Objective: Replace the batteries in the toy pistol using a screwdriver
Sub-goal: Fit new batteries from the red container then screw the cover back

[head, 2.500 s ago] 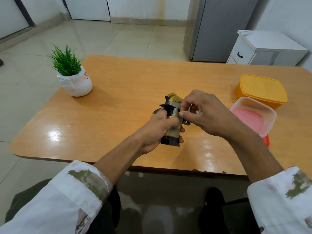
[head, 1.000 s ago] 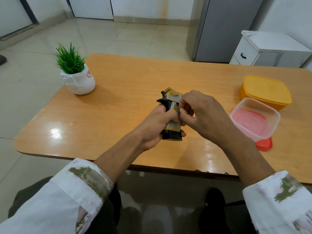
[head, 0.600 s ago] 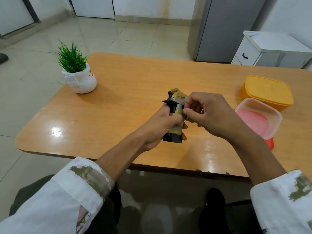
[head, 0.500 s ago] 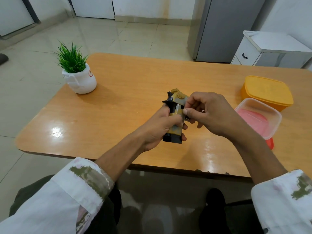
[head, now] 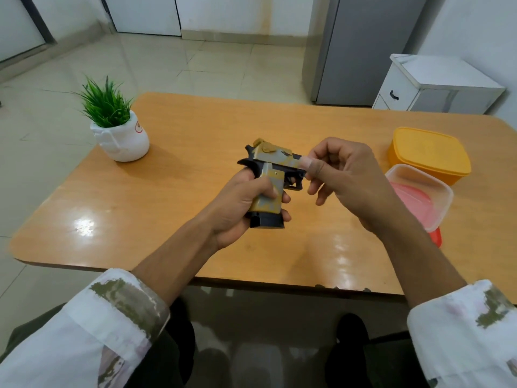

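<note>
Toy pistol: the toy pistol [head: 270, 175] was held clear above the table [head: 173, 197], near its middle, grip down and barrel pointing to the person's right.
Left hand: the left hand [head: 240, 204] was wrapped round the grip, fingers curled tight against it.
Right hand: the right hand [head: 340, 175] pinched the front of the barrel between thumb and forefinger; the other fingers were loosely curled and apart from the toy.
Screwdriver: none could be seen, nor any batteries.
Risk, grip: the right-hand pinch looked light, so a tug on the barrel could probably twist the toy in the left hand or let it drop to the table.
Risk, small parts: any screw or cover freed in mid-air could likely fall and roll off the table edge.
Clear tub: the clear tub [head: 419, 197] sat at the right of the table, showing pink inside; its contents could not be told.
Yellow box: the yellow box [head: 428, 154], just behind the tub, was lidded, contents hidden.
Plant pot: the white plant pot [head: 120, 135] held a green plant, well apart at the left.
</note>
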